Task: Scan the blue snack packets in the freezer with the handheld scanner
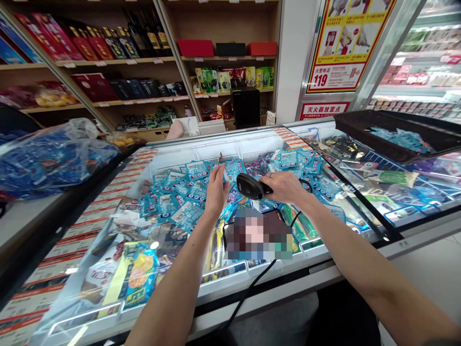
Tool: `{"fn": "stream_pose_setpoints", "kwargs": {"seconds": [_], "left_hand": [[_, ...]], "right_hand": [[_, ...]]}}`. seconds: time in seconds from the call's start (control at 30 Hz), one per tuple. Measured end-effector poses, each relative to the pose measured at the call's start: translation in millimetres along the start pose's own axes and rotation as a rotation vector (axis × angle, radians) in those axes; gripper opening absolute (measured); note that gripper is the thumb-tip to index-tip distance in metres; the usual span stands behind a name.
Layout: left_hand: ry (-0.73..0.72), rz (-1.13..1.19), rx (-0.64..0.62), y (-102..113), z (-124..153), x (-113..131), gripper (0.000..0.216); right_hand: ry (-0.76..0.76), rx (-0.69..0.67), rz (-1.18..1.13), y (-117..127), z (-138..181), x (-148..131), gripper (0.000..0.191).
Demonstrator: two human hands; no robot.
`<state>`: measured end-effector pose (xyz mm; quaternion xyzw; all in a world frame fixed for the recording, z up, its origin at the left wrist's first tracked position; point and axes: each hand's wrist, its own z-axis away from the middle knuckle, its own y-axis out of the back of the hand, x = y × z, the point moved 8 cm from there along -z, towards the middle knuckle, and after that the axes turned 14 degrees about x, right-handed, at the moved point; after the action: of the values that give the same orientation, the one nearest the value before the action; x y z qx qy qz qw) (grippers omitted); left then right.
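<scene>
My right hand (284, 185) is wrapped around the handle of a black barcode scanner (249, 186), its head turned to the left. Just left of the scanner, my left hand (217, 190) pinches a small blue packet (235, 169) with a barcode on it. Many similar blue packets (167, 204) lie loose on the glass top of a chest freezer around both hands. Below the scanner lies a dark flat device (257, 233), mostly blurred out. A black cable (252, 288) runs over the freezer's front edge.
A black tray (382, 149) holding blue packets stands at the right. On the left is a clear plastic bag (54, 156) full of blue packages. Frozen goods (139, 274) show through the glass. Wooden shelves (165, 98) with boxes and bottles line the back.
</scene>
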<state>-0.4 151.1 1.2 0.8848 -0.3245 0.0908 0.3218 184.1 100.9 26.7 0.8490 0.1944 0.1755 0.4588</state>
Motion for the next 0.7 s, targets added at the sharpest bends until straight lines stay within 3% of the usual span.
{"fn": "stream_pose_setpoints", "kwargs": {"seconds": [0.7], "left_hand": [[-0.034,0.014,0.011,-1.1,0.3,2.3,0.063]], "right_hand": [[0.043,0.089,-0.011,2.2,-0.2,-1.5,0.028]]}}
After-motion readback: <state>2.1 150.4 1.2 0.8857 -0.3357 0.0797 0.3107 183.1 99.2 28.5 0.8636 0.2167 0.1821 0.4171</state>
